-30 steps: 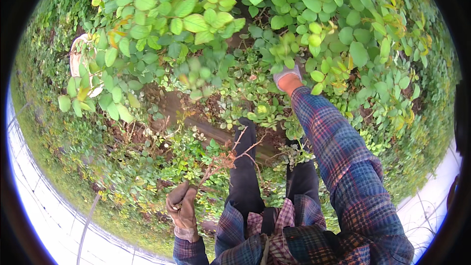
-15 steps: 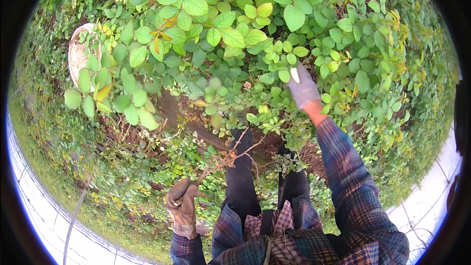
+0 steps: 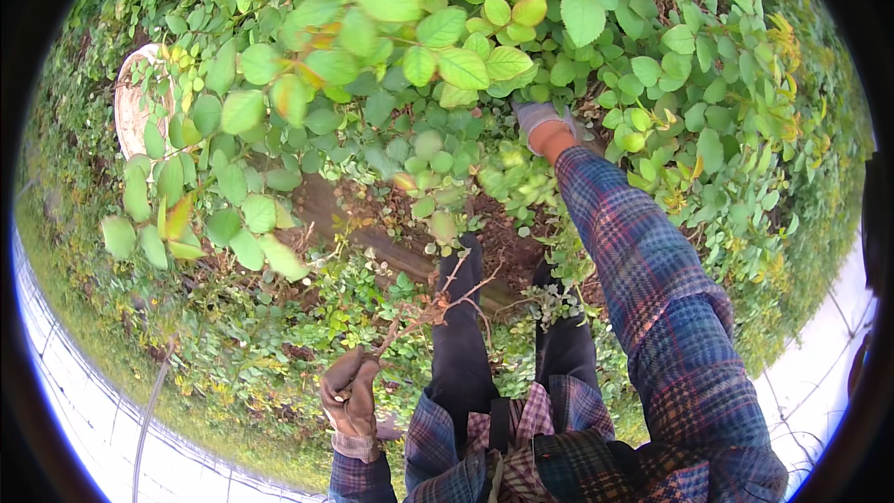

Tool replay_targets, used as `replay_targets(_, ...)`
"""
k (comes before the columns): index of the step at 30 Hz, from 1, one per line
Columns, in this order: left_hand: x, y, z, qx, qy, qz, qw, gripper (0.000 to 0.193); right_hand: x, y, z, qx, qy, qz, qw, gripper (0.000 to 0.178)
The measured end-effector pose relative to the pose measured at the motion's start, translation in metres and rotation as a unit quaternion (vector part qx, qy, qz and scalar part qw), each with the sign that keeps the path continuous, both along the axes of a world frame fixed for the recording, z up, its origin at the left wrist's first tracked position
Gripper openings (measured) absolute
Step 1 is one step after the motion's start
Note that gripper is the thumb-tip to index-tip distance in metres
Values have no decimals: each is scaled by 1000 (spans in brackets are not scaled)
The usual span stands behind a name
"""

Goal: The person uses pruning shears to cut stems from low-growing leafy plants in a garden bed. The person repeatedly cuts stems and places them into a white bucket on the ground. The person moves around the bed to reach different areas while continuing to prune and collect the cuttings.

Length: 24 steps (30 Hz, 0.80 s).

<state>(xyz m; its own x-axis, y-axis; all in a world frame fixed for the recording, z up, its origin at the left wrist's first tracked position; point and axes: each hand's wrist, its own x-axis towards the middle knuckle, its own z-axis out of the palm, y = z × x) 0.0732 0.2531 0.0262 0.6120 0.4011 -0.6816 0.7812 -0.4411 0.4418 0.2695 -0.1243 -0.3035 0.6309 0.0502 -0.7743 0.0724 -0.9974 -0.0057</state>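
While a pale bucket (image 3: 130, 112) sits half hidden by leaves at far left, the gloved left hand (image 3: 349, 396) hangs low beside the legs, closed around the base of a cut twig (image 3: 438, 303) — thin, reddish and forked, slanting up and right across the dark trousers. Further right, the bush (image 3: 419, 65) fills the upper view, well above the bare soil at its foot. On the right, the right hand (image 3: 540, 121), in a grey glove, reaches up into the foliage; leaves cover its fingers, so I cannot tell whether it grips a stem or is spread open. To do this well, I judge the right hand should find one stem and follow it down before closing — keeping the held twig clear of the branches so it doesn't snag.
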Motion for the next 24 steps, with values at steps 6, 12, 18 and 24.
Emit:
replay_targets(6,3,-10,1,-41,-73,6,996,27,-14,-16,86,214,31,-189,958,38)
replay_targets(12,11,-10,2,-25,-23,-12,999,26,-46,-21,164,233,-46,-354,905,58)
replay_targets(18,0,-7,-3,-68,-69,56,994,29,-26,42,145,237,1,-416,878,56)
replay_targets(24,-1,11,-12,-75,-48,58,994,28,22,91,101,161,-45,-290,942,61)
